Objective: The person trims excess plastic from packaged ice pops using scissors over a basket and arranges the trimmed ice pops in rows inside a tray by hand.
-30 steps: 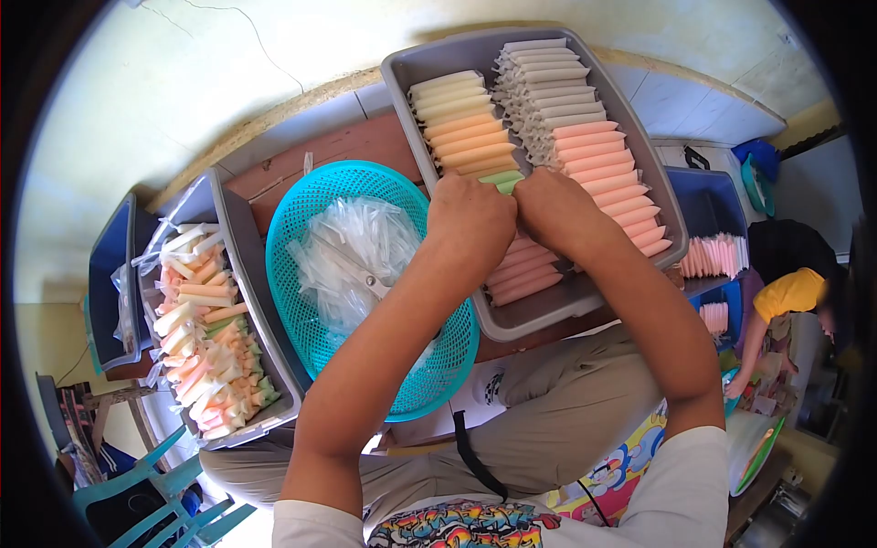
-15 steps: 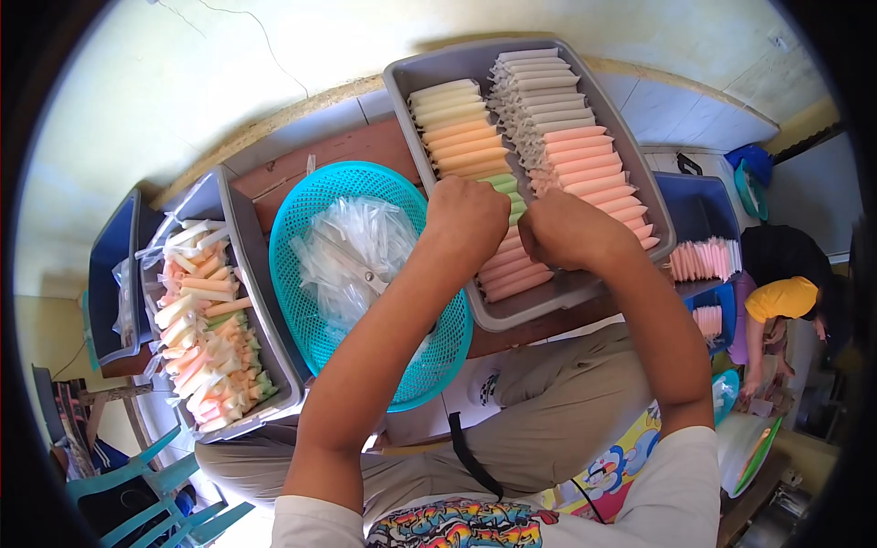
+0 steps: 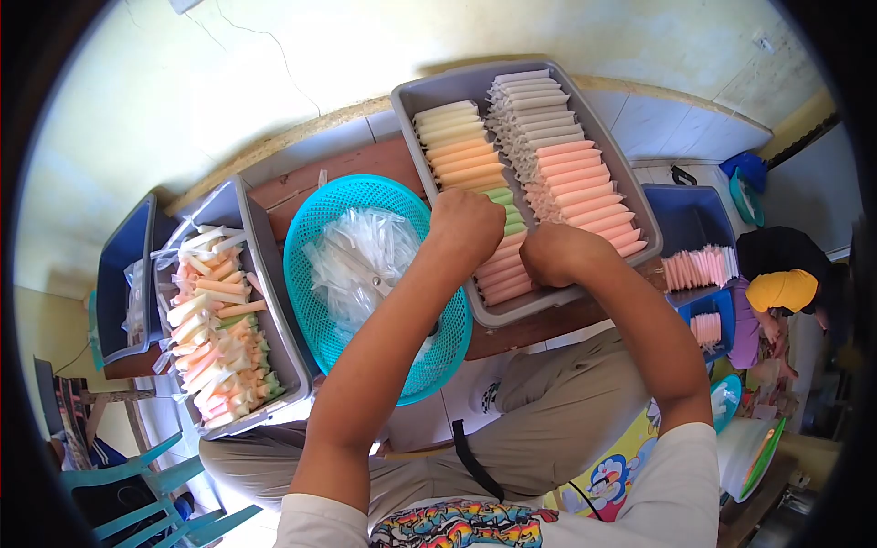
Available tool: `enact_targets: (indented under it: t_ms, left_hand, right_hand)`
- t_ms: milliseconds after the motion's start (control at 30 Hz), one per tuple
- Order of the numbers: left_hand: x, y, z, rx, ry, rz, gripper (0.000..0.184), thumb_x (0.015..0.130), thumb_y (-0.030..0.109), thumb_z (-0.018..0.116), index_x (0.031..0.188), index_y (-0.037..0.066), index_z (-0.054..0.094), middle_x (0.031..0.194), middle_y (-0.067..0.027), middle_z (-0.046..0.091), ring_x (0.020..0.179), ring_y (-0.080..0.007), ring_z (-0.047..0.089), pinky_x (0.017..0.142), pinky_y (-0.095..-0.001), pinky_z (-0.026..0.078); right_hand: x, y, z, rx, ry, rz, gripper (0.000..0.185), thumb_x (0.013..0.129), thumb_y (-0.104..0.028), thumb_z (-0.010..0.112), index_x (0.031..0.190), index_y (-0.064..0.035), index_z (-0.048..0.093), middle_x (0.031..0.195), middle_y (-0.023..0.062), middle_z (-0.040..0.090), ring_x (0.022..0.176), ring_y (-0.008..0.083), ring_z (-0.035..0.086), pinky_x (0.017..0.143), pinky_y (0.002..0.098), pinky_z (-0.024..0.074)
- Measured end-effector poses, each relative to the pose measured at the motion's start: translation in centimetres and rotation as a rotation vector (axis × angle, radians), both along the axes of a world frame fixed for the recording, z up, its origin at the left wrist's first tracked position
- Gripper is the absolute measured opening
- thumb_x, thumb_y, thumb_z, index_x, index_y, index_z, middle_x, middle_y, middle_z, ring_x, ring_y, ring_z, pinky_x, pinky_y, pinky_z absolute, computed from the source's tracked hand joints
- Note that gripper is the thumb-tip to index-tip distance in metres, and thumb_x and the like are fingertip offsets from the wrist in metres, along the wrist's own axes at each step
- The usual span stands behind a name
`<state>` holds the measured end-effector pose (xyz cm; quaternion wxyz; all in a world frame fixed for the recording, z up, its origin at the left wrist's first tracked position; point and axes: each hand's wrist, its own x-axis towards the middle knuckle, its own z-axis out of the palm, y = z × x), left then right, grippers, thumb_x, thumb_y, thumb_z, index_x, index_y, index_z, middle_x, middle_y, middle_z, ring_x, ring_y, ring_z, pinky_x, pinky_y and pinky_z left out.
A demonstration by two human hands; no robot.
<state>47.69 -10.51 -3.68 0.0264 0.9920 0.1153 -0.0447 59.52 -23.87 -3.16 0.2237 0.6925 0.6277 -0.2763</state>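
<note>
Both my hands are over the grey tray (image 3: 430, 98), which holds rows of filled plastic tubes like ice pops. My left hand (image 3: 468, 222) is closed in a fist over the left row, by green tubes (image 3: 508, 208) and pink tubes (image 3: 501, 278). Closed too, my right hand (image 3: 559, 254) is near the tray's front end, beside the salmon-pink tubes (image 3: 585, 187). The fingers of both hands are curled away from view, so anything in them is hidden. Yellow, orange and whitish tubes lie further back in the rows.
A turquoise basket (image 3: 300, 219) holds clear plastic sleeves and scissors (image 3: 375, 279). At the left, another grey tub (image 3: 292, 361) contains jumbled tubes, beside a blue tub (image 3: 114, 274). More blue tubs (image 3: 685, 205) stand at the right, near a person in yellow and black (image 3: 783, 290).
My right hand has come slightly nearer my body and sits lower than my left hand. My left hand stays at nearly the same spot over the tray. The camera view has tilted a little.
</note>
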Motion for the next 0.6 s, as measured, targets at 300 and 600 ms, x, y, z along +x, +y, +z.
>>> enact_targets:
  t_ms: [300,600]
  left_hand:
    - [0.1,-0.1,-0.2,0.012,0.002,0.017,0.011,0.085,0.016,0.072,0.084,0.014,0.083,0.091,-0.0127,0.081,0.089,-0.0324,0.079,0.076,-0.0449,0.061]
    - [0.1,0.1,-0.2,0.026,0.048,0.002,0.010,0.081,0.016,0.079,0.084,0.024,0.085,0.092,-0.0082,0.081,0.092,-0.0309,0.079,0.076,-0.0437,0.061]
  right_hand:
    - [0.2,0.0,1.1,0.009,0.059,-0.011,0.022,0.094,-0.024,0.071,0.099,-0.0080,0.085,0.104,0.0178,0.080,0.101,0.0360,0.076,0.092,0.0473,0.0583]
    - [1.0,-0.3,1.5,0.120,0.089,-0.061,0.018,0.090,-0.017,0.077,0.104,-0.0059,0.082,0.101,0.0193,0.080,0.101,0.0356,0.076,0.092,0.0457,0.0591]
